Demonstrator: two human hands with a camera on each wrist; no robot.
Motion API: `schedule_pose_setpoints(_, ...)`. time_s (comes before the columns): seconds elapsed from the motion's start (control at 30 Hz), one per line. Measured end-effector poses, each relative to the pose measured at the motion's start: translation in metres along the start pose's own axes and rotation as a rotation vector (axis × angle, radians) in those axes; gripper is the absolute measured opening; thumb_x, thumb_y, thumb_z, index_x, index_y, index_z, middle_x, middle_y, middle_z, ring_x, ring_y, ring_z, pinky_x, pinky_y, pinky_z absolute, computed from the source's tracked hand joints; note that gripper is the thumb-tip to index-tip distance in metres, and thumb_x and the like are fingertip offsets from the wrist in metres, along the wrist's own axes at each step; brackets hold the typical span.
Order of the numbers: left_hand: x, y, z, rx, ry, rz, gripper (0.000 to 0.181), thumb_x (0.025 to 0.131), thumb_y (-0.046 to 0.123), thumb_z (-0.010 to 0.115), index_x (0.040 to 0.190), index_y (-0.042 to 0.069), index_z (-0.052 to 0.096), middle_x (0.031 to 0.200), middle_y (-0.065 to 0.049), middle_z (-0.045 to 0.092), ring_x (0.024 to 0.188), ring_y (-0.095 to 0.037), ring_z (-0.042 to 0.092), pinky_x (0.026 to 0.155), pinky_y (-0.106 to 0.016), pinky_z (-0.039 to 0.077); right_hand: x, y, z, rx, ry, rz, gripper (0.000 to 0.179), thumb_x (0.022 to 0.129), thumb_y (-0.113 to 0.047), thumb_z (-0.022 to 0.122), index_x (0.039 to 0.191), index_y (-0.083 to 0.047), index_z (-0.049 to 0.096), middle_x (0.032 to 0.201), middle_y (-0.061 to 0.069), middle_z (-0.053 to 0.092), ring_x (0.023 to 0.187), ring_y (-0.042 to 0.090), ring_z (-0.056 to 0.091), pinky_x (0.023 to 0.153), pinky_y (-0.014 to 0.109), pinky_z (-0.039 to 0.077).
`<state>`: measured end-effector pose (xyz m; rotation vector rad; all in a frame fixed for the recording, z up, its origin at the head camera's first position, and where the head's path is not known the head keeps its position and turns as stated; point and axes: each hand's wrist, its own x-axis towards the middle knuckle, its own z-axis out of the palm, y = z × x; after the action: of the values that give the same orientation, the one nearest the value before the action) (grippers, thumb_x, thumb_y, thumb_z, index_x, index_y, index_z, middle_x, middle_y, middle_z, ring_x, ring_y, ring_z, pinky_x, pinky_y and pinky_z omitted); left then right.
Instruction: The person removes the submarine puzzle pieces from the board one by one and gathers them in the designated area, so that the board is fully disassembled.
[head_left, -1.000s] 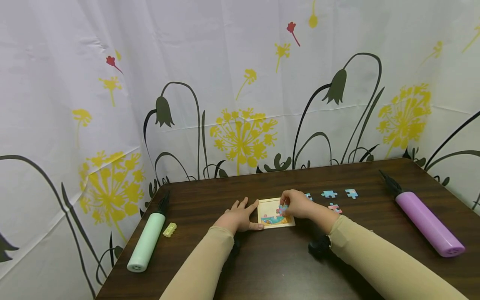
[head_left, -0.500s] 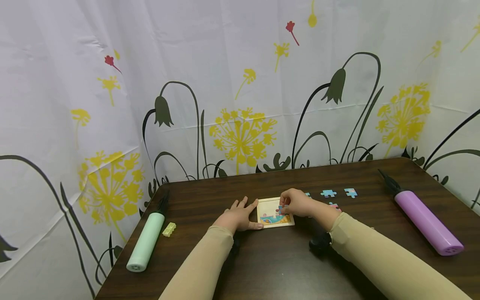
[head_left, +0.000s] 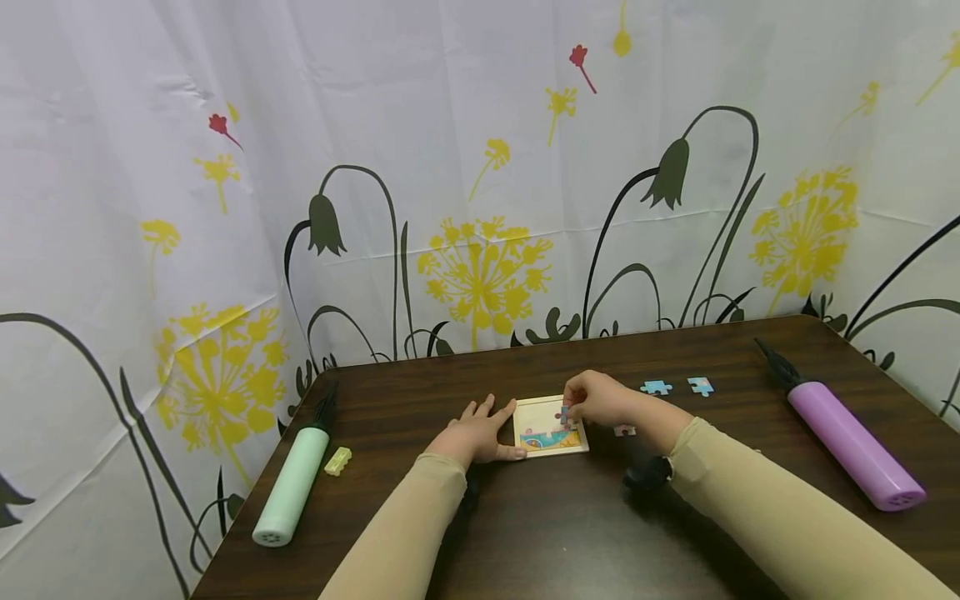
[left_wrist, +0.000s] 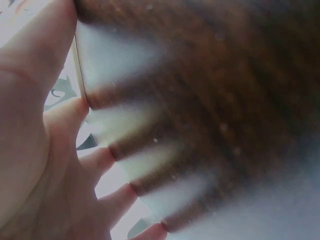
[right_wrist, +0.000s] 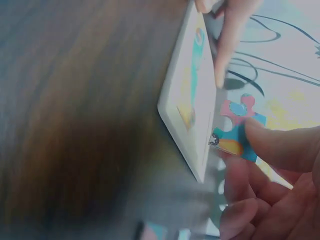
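Observation:
A shallow wooden puzzle tray [head_left: 536, 409] lies on the table, with joined pieces [head_left: 547, 440] of a blue and orange picture along its near edge. My left hand [head_left: 472, 435] is spread at the tray's left side, thumb at the near left corner. In the left wrist view its fingertips [left_wrist: 131, 189] touch the tabletop. My right hand [head_left: 597, 398] pinches a pink, blue and orange jigsaw piece [right_wrist: 239, 134] between thumb and fingers. In the head view, that piece overlaps the right part of the tray, just behind the joined row.
Loose blue puzzle pieces [head_left: 656, 388] lie right of the tray, with a pink piece [head_left: 624, 431] nearer. A green hand pump [head_left: 292, 485] and a yellow block [head_left: 338, 461] are on the left. At the far right lies a purple pump [head_left: 855, 443]. A patterned curtain [head_left: 480, 167] hangs behind.
My right hand has shifted slightly right and away from me, still pinching the piece, which has turned. More of the joined row now shows. The left hand stays put.

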<state>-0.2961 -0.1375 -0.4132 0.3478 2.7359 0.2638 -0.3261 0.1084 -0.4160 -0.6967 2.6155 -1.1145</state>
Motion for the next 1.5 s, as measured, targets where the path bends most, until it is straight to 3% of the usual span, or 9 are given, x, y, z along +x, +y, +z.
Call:
schedule_pose_setpoints(0.3, 0.001, -0.002, 0.001, 0.006, 0.003, 0.008, 0.092, 0.085, 0.06, 0.066, 0.159, 0.028, 0.023, 0.163, -0.012, 0.014, 0.147, -0.04, 0.013, 0.112, -0.061, 0.02, -0.024, 0.017, -0.058, -0.078, 0.022, -0.043, 0.008, 0.091, -0.001, 0.069, 0.083, -0.002, 0.069, 0.074, 0.003, 0.063, 0.068, 0.02, 0.055, 0.062, 0.034, 0.047)
schedule_pose_setpoints(0.5, 0.0, -0.001, 0.001, 0.009, 0.001, 0.009, 0.091, 0.086, 0.06, 0.066, 0.159, 0.028, 0.023, 0.163, -0.012, 0.014, 0.147, -0.04, 0.012, 0.112, -0.06, 0.02, -0.05, 0.032, -0.098, -0.089, 0.038, -0.011, 0.006, 0.088, -0.001, 0.072, 0.086, -0.001, 0.067, 0.075, 0.004, 0.065, 0.071, 0.023, 0.059, 0.064, 0.035, 0.047)
schedule_pose_setpoints(0.67, 0.001, -0.002, 0.001, 0.014, -0.006, 0.003, 0.09, 0.087, 0.059, 0.065, 0.159, 0.028, 0.022, 0.164, -0.012, 0.013, 0.147, -0.039, 0.012, 0.113, -0.059, 0.019, -0.071, 0.046, -0.116, -0.04, 0.058, 0.031, 0.008, 0.088, -0.002, 0.073, 0.088, -0.002, 0.065, 0.074, 0.007, 0.065, 0.069, 0.025, 0.058, 0.06, 0.036, 0.046)
schedule_pose_setpoints(1.0, 0.003, -0.003, 0.002, -0.003, 0.003, 0.009, 0.093, 0.084, 0.061, 0.067, 0.159, 0.029, 0.023, 0.163, -0.012, 0.013, 0.147, -0.04, 0.012, 0.112, -0.061, 0.019, -0.101, 0.088, -0.124, -0.068, 0.023, 0.089, 0.008, 0.087, 0.001, 0.07, 0.083, 0.003, 0.063, 0.073, 0.002, 0.059, 0.068, 0.019, 0.051, 0.062, 0.035, 0.043)
schedule_pose_setpoints(1.27, 0.004, -0.003, 0.002, -0.008, 0.005, 0.01, 0.093, 0.084, 0.06, 0.068, 0.159, 0.028, 0.023, 0.163, -0.012, 0.013, 0.147, -0.041, 0.011, 0.112, -0.061, 0.018, -0.108, 0.103, -0.115, 0.032, 0.021, 0.132, 0.008, 0.082, 0.005, 0.07, 0.079, 0.002, 0.063, 0.069, 0.001, 0.058, 0.067, 0.017, 0.05, 0.061, 0.032, 0.041)
schedule_pose_setpoints(1.5, 0.006, -0.003, 0.003, 0.007, -0.001, 0.01, 0.093, 0.084, 0.061, 0.066, 0.159, 0.029, 0.021, 0.164, -0.011, 0.011, 0.147, -0.04, 0.01, 0.112, -0.061, 0.018, -0.109, 0.111, -0.108, 0.019, 0.052, 0.139, 0.008, 0.08, 0.005, 0.07, 0.078, 0.002, 0.063, 0.068, 0.0, 0.059, 0.065, 0.015, 0.05, 0.06, 0.031, 0.041)
